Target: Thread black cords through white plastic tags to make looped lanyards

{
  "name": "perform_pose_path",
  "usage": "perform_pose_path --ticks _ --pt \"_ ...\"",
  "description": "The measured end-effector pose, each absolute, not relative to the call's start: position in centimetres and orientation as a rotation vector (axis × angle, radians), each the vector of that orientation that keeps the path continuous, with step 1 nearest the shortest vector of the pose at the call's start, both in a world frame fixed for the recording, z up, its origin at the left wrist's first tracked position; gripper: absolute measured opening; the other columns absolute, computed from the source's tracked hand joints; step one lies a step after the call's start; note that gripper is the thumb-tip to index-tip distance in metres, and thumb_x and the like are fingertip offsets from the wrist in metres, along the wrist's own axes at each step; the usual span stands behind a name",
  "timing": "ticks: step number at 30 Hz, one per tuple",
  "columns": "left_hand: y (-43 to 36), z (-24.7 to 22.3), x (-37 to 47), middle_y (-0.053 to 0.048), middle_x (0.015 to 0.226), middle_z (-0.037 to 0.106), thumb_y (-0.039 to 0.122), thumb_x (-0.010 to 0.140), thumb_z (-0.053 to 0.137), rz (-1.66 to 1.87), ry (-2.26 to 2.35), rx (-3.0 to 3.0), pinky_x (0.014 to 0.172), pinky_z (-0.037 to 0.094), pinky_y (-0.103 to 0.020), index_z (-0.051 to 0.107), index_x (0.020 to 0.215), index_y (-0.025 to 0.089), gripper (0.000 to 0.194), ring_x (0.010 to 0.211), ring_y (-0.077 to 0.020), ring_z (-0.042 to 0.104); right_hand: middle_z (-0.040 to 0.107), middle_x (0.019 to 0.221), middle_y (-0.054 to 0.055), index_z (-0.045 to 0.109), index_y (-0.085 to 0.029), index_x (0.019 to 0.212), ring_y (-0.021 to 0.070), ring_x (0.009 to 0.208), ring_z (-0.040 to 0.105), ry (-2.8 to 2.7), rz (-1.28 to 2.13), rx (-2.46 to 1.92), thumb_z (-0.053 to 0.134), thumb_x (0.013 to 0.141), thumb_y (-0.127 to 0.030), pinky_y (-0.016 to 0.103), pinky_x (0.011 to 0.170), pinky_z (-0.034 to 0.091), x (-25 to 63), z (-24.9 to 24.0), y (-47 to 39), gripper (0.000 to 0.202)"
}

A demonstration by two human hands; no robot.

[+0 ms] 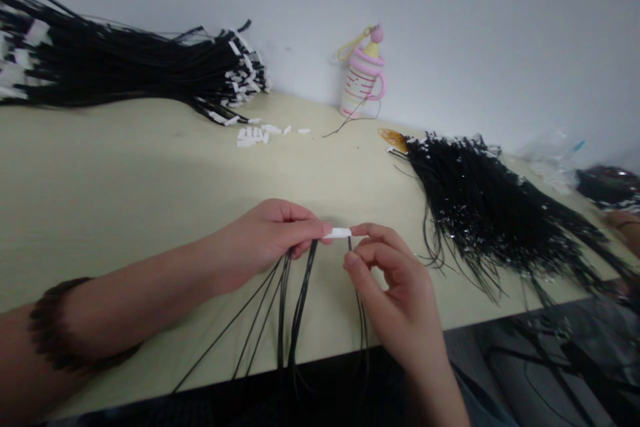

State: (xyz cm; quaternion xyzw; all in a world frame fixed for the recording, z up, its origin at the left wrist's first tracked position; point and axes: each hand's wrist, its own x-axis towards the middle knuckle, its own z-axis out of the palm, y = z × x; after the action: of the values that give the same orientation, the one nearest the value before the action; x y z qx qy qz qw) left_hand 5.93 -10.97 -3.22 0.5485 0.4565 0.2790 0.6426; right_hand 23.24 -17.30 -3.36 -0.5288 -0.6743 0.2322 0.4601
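Between thumb and fingers, my left hand (pixel 280 230) pinches a small white connector housing (pixel 341 233), whose far end sticks out to the right. Several thin black wires (pixel 300 300) hang down from under that hand past the table's front edge. My right hand (pixel 395 280) is at the housing's right end, its index fingertip touching it. A black wire (pixel 350 245) runs from just below that end to the right thumb and fingers, which are closed on it. More wires dangle below the right hand.
Bundled black wires with white ends (pixel 150 70) lie at the back left. Loose white housings (pixel 255 135) are beside them. A pink cup-shaped ornament (pixel 363 77) stands by the wall. Another wire bundle (pixel 480 207) spreads on the right, near a clear bag (pixel 553 160) and another person's hand (pixel 625 223).
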Motion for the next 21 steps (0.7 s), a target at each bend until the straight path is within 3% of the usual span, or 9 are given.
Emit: perform_pose_path --ticks 5,10,14,17,19,21 --pt "-10.1 -2.4 5.3 0.003 0.052 0.049 0.036 0.075 0.068 0.767 0.985 1.148 0.049 0.028 -0.021 0.065 0.062 0.017 0.024 0.051 -0.008 0.037 0.067 0.093 0.005 0.071 -0.019 0.081 0.0177 0.092 0.062 -1.751 1.078 -1.266 0.051 0.093 -0.03 0.028 0.076 0.047 24.7 -2.4 -17.7 0.025" --pt "-10.1 -0.3 4.4 0.002 0.048 0.046 0.037 0.071 0.067 0.83 0.857 1.243 0.047 0.029 -0.022 0.061 0.051 0.018 0.028 0.048 -0.0088 0.038 0.066 0.083 0.004 0.072 -0.023 0.095 0.016 0.074 0.057 -1.635 1.104 -1.35 0.022 0.1 -0.051 0.029 0.067 0.046 25.4 -3.2 -17.4 0.058" --pt "-10.8 0.2 4.3 0.003 0.047 0.048 0.036 0.073 0.065 0.72 0.825 1.465 0.044 0.024 -0.021 0.068 0.058 0.02 0.022 0.045 -0.0074 0.035 0.066 0.104 0.011 0.064 -0.019 0.112 0.0199 0.082 0.062 -1.492 1.19 -1.205 0.017 0.097 -0.057 0.031 0.062 0.05 25.1 -4.5 -16.6 0.063" --pt "-11.1 -0.6 4.9 0.004 0.048 0.047 0.039 0.074 0.065 0.563 0.901 1.546 0.043 0.021 -0.022 0.069 0.063 0.02 0.022 0.045 -0.0079 0.033 0.064 0.113 0.012 0.061 -0.019 0.116 0.0237 0.104 0.059 -1.534 0.927 -1.324 0.025 0.098 -0.052 0.037 0.08 0.05 24.8 -4.8 -16.4 0.052" --pt "-11.0 -1.2 5.3 0.004 0.048 0.046 0.044 0.074 0.065 0.505 1.012 1.556 0.042 0.019 -0.023 0.068 0.064 0.019 0.027 0.044 -0.0081 0.031 0.063 0.112 0.012 0.066 -0.019 0.103 0.0251 0.116 0.053 -1.643 0.606 -1.462 0.033 0.099 -0.045 0.041 0.093 0.044 24.7 -4.7 -16.5 0.042" --pt "-10.9 -1.8 5.6 0.004 0.047 0.045 0.046 0.073 0.064 0.516 1.132 1.527 0.042 0.017 -0.024 0.067 0.062 0.019 0.029 0.044 -0.0081 0.03 0.062 0.108 0.013 0.068 -0.017 0.088 0.0256 0.114 0.052 -1.723 0.368 -1.53 0.038 0.098 -0.038 0.041 0.094 0.042 24.8 -4.3 -16.6 0.037"
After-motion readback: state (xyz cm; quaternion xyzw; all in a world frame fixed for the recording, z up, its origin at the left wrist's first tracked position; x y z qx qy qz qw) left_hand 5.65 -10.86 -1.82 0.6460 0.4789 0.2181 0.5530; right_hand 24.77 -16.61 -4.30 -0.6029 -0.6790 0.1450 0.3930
